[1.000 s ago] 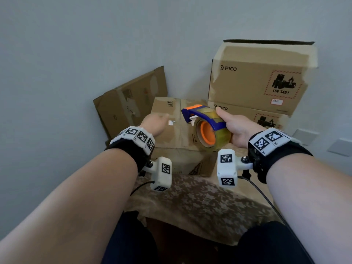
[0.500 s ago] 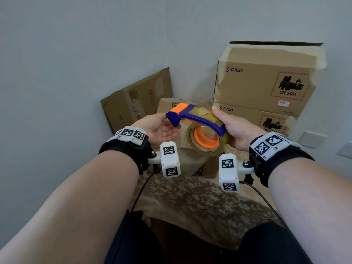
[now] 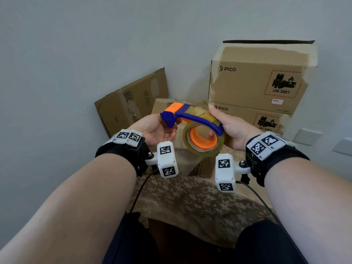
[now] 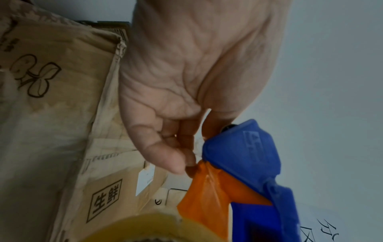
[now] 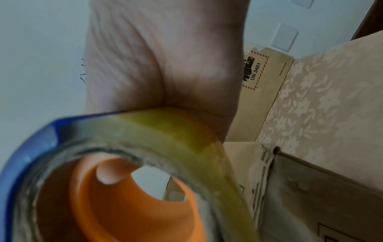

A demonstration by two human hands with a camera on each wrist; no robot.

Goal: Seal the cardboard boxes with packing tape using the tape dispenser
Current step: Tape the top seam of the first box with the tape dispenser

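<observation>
The person is holding a tape dispenser (image 3: 192,121) up in front of the chest with both hands, above a closed cardboard box (image 3: 190,164) that is sitting on a desk (image 3: 190,202) covered with a flowered cloth. The right hand (image 3: 234,128) is gripping the dispenser from the 3 o'clock side: its thumb is lying along the top of the blue frame, and one fingertip (image 5: 111,175) is showing through the orange hub of the tape roll (image 3: 203,139), so this grip is curled round the dispenser with the roll sitting against the palm. The left hand (image 3: 154,130) is meeting the dispenser from 9 o'clock, palm turned up, its fingers curled under the blue and orange head; in the left wrist view the fingertips (image 4: 172,162) are pinching at the orange flap just where it is leaving the blue cover (image 4: 242,147). The head of the dispenser is pointing toward 10 o'clock, and the roll is hanging below the frame, between the two wrists. At 1 o'clock from the hands, two printed boxes (image 3: 257,82) are standing stacked against the wall, and at 11 o'clock a flattened carton (image 3: 131,101) is leaning tilted in the corner.
</observation>
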